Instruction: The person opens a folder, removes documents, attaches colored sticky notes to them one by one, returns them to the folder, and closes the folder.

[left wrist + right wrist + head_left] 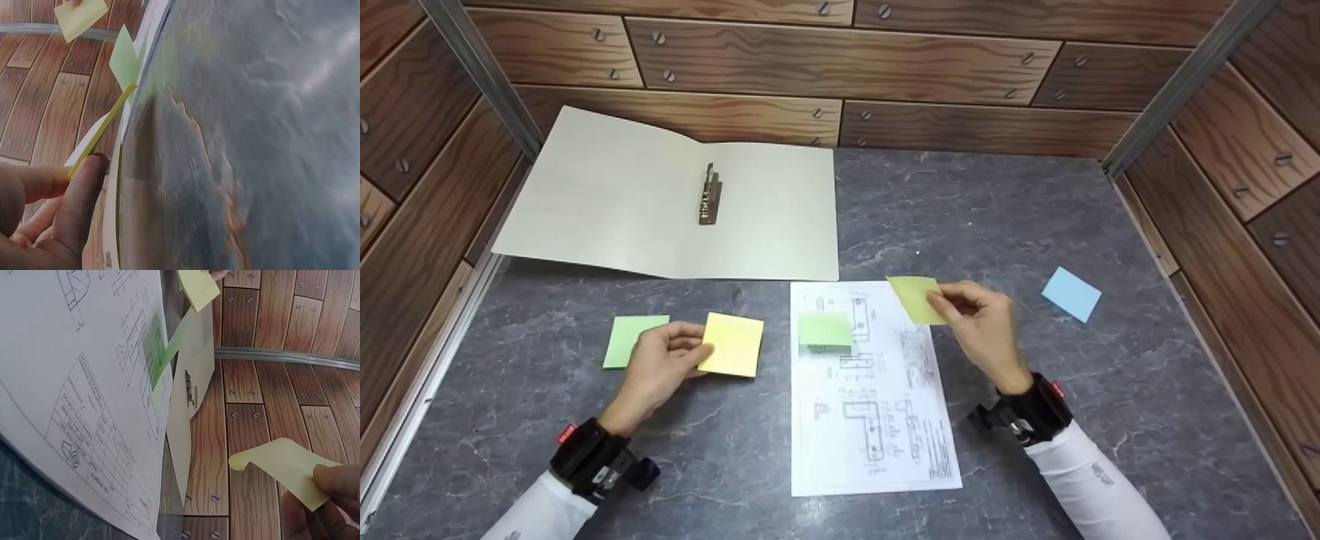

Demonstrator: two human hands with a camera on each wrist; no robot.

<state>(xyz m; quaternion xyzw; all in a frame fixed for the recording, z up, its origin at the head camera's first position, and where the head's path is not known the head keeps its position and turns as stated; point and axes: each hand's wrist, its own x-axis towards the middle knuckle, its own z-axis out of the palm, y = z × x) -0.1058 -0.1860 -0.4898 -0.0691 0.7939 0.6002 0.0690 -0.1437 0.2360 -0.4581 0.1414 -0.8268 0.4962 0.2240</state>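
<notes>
My left hand (664, 360) pinches a yellow sticky note pad (733, 345) by its left edge; the left wrist view shows the pad (101, 132) edge-on between thumb and fingers. A single yellow sticky note (916, 300) is held between the thumb and fingers of my right hand (982, 326), above the upper right of a printed technical drawing (877, 442). Its far edge curls in the right wrist view, where the note (287, 467) hangs apart from the paper. One green sticky note (825, 330) is on the drawing's upper left, its lower edge lifted.
A green sticky note pad (622, 337) lies partly behind my left hand. At the right is a blue sticky note pad (1071, 294). An open white folder (607, 195) with a metal clip (710, 196) lies at the back left. Wood-patterned walls (840, 60) enclose the grey table (997, 210).
</notes>
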